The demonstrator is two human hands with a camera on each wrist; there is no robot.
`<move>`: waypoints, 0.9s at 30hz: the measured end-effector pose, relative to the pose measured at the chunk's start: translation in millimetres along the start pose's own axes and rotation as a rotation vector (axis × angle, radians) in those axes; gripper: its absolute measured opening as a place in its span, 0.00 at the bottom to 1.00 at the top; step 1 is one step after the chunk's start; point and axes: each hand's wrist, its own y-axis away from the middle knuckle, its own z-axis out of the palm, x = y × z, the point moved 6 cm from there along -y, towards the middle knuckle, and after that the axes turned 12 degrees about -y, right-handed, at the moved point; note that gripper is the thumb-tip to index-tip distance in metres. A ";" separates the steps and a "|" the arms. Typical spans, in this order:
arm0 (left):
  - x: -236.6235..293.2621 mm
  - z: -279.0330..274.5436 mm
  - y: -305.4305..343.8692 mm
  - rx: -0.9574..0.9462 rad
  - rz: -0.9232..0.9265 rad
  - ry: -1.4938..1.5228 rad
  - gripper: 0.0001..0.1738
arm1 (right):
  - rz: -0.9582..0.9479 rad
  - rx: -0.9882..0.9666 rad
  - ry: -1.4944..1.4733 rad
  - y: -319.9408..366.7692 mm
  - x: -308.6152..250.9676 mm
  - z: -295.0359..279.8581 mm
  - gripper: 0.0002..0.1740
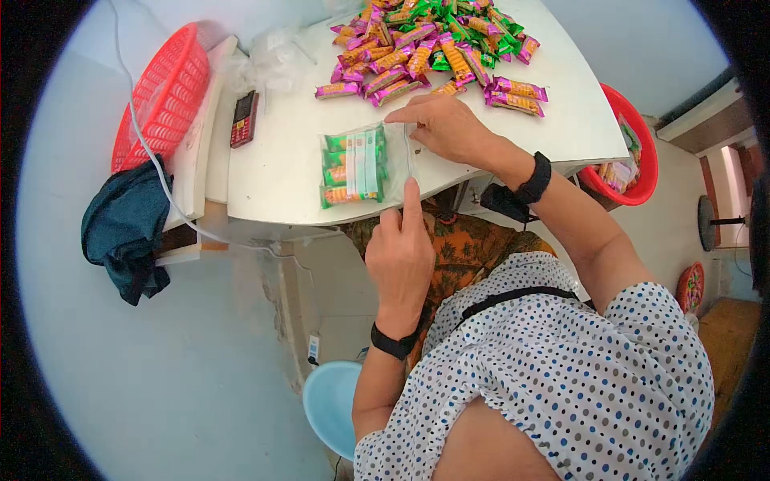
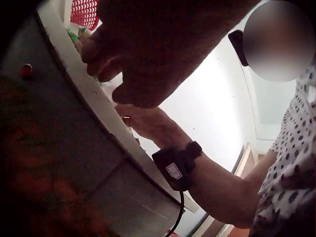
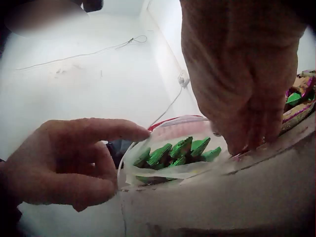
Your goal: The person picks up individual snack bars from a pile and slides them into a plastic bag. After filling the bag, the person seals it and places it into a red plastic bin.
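A clear bag (image 1: 395,172) lies flat near the table's front edge, with several green packets (image 1: 337,172) inside. Its mouth faces the hands. My left hand (image 1: 401,256) has the index finger straight, its tip touching the near corner of the mouth, while the other fingers are bent. The right wrist view shows this left hand (image 3: 64,163) with thumb and index finger apart beside the bag (image 3: 187,170). At the far corner, my right hand (image 1: 453,128) holds the bag's edge with thumb and fingertips.
Orange, purple and green packets (image 1: 425,48) are heaped at the table's back. A phone (image 1: 244,119) lies left, near a red basket (image 1: 172,92) and dark cloth (image 1: 124,224). A red tub (image 1: 642,152) stands right; a white cable (image 1: 138,132) hangs left.
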 end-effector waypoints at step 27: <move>-27.1 -52.8 -22.9 0.096 0.236 -0.271 0.06 | -0.302 0.000 0.036 2.3 -38.5 -39.8 0.07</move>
